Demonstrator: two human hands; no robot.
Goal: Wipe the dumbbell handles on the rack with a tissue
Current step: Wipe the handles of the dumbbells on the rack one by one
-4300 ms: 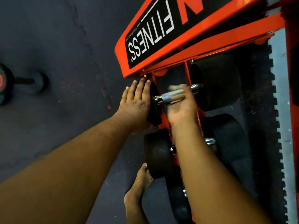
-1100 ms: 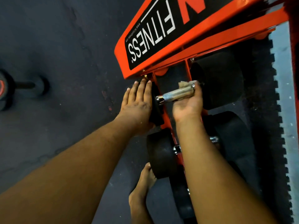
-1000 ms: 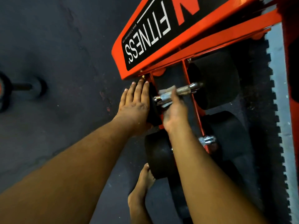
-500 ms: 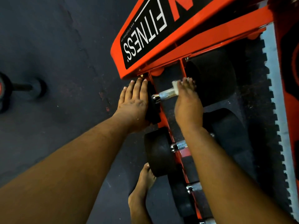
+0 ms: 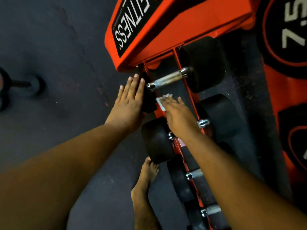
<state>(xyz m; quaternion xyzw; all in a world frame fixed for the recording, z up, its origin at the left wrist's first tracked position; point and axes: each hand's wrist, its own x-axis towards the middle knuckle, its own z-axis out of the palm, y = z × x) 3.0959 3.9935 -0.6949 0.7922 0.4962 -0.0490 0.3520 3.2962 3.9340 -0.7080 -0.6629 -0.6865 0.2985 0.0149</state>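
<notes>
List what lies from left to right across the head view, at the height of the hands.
Loose dumbbell on the floor → left hand → tissue → right hand → black weight → red-ringed plate.

Handle (image 5: 168, 79) bare metal; rack (image 5: 166, 32) glossy orange; heads (image 5: 205, 63) matt.

White "TNESS" partly visible upside down on rack (image 5: 166, 39) black label (image 5: 131, 29), "7.5" on black weight (image 5: 285, 35) at right
</notes>
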